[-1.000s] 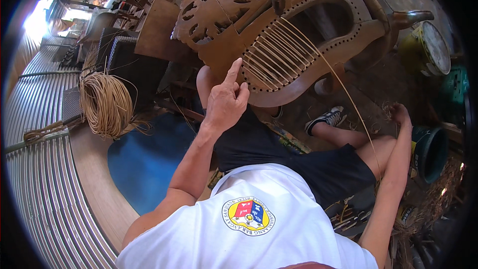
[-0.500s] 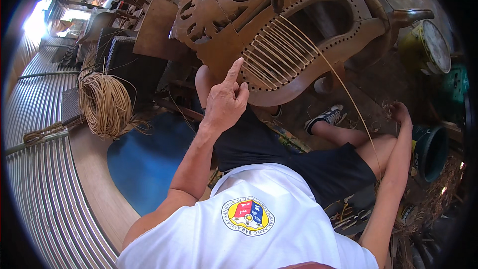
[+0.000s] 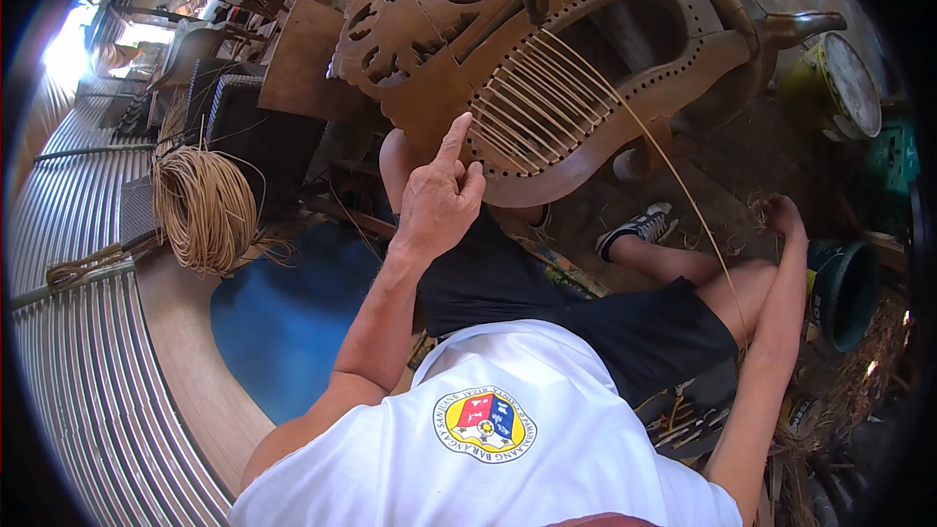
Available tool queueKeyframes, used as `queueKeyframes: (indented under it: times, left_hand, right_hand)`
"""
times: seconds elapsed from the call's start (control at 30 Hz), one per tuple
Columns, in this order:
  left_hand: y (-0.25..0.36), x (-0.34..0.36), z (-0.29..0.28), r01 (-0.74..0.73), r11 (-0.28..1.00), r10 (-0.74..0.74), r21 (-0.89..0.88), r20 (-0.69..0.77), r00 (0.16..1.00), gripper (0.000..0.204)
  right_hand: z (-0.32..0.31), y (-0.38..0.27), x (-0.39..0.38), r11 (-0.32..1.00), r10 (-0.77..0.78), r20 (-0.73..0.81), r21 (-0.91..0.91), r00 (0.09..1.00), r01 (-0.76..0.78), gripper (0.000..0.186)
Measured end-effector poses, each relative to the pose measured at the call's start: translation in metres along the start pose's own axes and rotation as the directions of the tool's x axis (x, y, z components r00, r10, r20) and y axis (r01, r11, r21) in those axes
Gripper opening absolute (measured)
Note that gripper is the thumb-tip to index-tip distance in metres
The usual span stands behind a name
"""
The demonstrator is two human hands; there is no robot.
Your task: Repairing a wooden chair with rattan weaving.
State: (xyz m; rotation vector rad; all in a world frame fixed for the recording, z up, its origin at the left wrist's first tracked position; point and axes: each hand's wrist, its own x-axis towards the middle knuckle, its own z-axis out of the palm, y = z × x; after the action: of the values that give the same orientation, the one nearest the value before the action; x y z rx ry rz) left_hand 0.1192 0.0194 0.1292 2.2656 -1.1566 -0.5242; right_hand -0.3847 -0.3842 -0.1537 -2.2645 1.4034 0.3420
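A carved wooden furniture piece (image 3: pixel 400 39) has an oval opening edged with holes, with parallel cane strands (image 3: pixel 537 107) across its lower-left part. My left hand (image 3: pixel 444 195) reaches to that part's left edge, index fingertip at the holes, thumb apart, other fingers bent. A long loose cane strand (image 3: pixel 673 171) arches from the piece down past my thigh. My right hand (image 3: pixel 781 215) is out at the right beside thin curled cane bits, fingers bent; what they hold is too small to make out.
A large cane coil (image 3: pixel 200 205) lies at the left near corrugated metal (image 3: pixel 78 371) and a blue surface (image 3: pixel 283 322). Stacked chairs and boards (image 3: pixel 298 54) fill the back. A yellow bucket (image 3: pixel 820 98), green crate (image 3: pixel 888 166) and dark bucket (image 3: pixel 844 298) stand at the right.
The carved piece and both my hands sit very slightly higher in the picture. My hands keep the same pose, the left fingertip still at the holes.
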Motion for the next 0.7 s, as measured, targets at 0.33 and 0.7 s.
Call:
queueKeyframes:
  times: [0.33,0.7]
  left_hand:
    - [-0.001,0.000,0.004,-0.031,0.999,0.030,-0.036,-0.039,0.999,0.065]
    - [-0.001,0.000,0.002,-0.019,1.000,0.019,0.022,-0.022,1.000,0.067]
  right_hand:
    - [-0.012,-0.018,-0.006,0.997,0.062,0.042,-0.052,0.997,-0.059,0.039]
    - [-0.013,-0.022,-0.010,1.000,0.030,-0.016,0.004,0.999,-0.030,0.036]
